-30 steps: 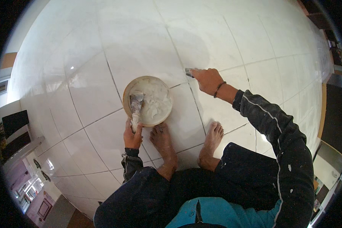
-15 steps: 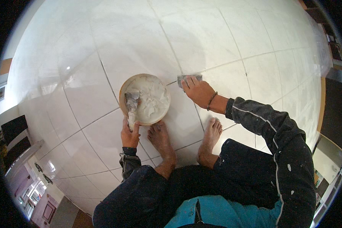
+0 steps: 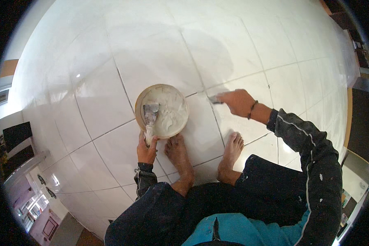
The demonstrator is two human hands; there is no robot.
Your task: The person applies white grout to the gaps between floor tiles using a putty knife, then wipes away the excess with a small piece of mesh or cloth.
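Observation:
A round, pale-rimmed bowl (image 3: 186, 117) of thick white paste (image 3: 171, 107) is in front of my left foot. A putty knife (image 3: 151, 111) smeared with paste leans in it, blade inside and handle over the near rim. My left hand (image 3: 146, 149) is closed round that handle, its fingers close against the bowl's edge. To the right of the bowl, my right hand (image 3: 238, 101) grips a flat grey scraper (image 3: 216, 99), now seen nearly edge-on at a tile joint. Slight motion blur softens it, and the fingers hide most of it.
Large white floor tiles (image 3: 106, 74) spread all round, some joints dark and others pale. My bare left foot (image 3: 178, 153) and right foot (image 3: 233, 148) stand close behind the bowl. Dark furniture (image 3: 17, 135) lies at the far left, and more (image 3: 361, 119) at the right edge.
My right hand has moved right and slightly down, turning the scraper from flat-faced to edge-on. The bowl, putty knife and left hand appear slightly further right and lower in the view.

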